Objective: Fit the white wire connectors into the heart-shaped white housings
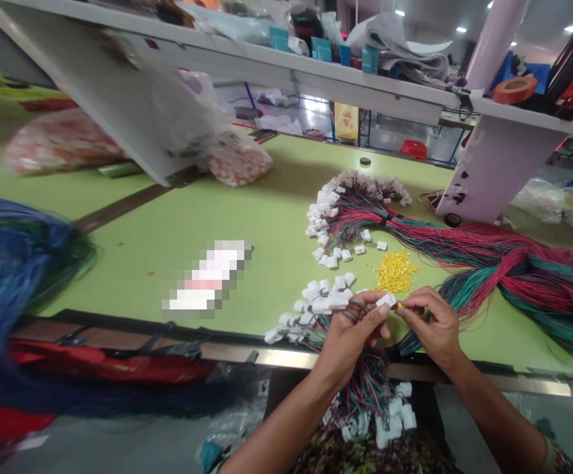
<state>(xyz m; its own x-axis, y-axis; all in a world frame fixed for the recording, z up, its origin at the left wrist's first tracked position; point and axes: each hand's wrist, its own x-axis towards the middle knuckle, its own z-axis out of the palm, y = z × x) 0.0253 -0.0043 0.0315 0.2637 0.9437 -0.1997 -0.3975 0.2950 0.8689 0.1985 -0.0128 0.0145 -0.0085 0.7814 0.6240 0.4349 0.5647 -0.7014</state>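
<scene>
Between the thumb and fingers of my left hand [352, 336] is a white connector [385, 300] with thin dark wires running from it. My right hand [434, 326] pinches a small yellow piece [399, 305] right at the end of that connector. Behind both hands lies a pile of small yellow pieces [395, 271]. More white connectors [323, 289] on wires lie left of my left hand. Below my wrists, a wire bundle [370, 382] hangs over the table edge, white connectors at its ends.
A thick bundle of red, green and black wires [523, 263] spreads across the right side. Blue wires [0, 263] drape over the left edge. Plastic bags [239, 158] of small parts stand near the shelf support. A shelf [316, 62] crosses above the green table [133, 257].
</scene>
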